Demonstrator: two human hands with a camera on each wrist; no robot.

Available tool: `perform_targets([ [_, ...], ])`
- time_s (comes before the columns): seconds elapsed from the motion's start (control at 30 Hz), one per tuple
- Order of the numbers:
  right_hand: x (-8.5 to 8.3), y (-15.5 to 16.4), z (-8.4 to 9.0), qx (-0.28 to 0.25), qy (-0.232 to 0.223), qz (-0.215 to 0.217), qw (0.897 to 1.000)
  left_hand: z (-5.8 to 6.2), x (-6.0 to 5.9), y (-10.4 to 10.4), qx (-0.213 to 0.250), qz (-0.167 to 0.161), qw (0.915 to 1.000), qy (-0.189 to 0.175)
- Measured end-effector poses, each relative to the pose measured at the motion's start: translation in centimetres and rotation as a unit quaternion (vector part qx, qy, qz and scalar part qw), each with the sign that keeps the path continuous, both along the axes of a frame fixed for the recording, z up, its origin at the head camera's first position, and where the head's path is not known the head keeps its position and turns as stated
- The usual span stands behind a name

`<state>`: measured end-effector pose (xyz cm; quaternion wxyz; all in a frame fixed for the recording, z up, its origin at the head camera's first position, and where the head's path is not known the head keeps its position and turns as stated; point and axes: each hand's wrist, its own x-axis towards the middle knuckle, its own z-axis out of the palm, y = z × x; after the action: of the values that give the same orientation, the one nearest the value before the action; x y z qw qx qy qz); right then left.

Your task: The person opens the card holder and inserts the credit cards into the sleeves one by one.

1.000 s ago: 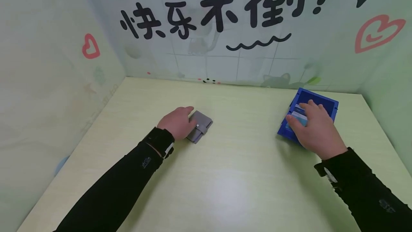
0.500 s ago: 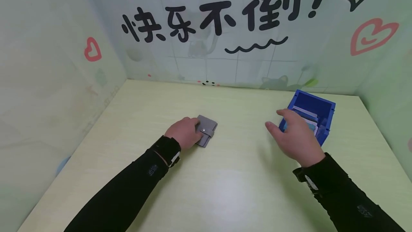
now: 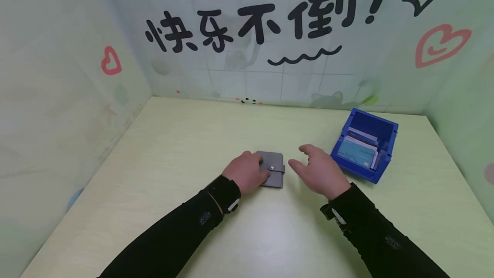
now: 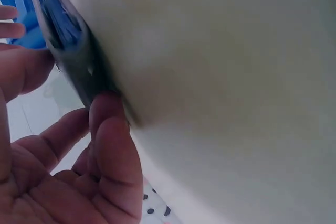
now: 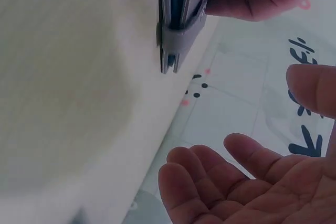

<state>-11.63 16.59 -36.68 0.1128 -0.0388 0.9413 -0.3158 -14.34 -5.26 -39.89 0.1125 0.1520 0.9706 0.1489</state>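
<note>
A: Grey card holder [image 3: 274, 175]?
B: Mid-table [image 3: 193, 140], strap side rightward; flat or slightly lifted, can't tell. Left hand [image 3: 244, 172] pinches its left side.
A: Handling?
B: Probably light, semi-stiff, hardly fragile. Best hold: plain edge opposite the strap.
A: Right hand [image 3: 322, 173]?
B: Just beside; thumb apart, fingers relaxed, holding nothing. Blue bin [image 3: 356, 172] beyond, cards [image 3: 356, 152] inside.
</note>
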Motion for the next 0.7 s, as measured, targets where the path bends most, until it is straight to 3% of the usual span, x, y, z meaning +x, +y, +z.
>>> perform_targets([
  [0.2,0.2,-1.1,-1.3,0.006,-0.013,0.012,1.0,0.0,1.1,0.8,0.007,-0.023,0.9996,0.017],
  [0.33,-0.1,-1.7,-1.8,0.032,-0.013,0.02,0.999,0.3,1.4,1.0,-0.018,-0.037,0.9984,0.039],
  [0.57,-0.7,-3.1,-2.6,0.136,0.035,0.087,0.986,0.6,1.5,1.4,-0.074,-0.059,0.9949,0.036],
  [0.7,-0.5,-3.6,-2.8,0.154,0.064,0.094,0.981,0.6,1.3,1.8,-0.083,-0.07,0.9939,0.019],
])
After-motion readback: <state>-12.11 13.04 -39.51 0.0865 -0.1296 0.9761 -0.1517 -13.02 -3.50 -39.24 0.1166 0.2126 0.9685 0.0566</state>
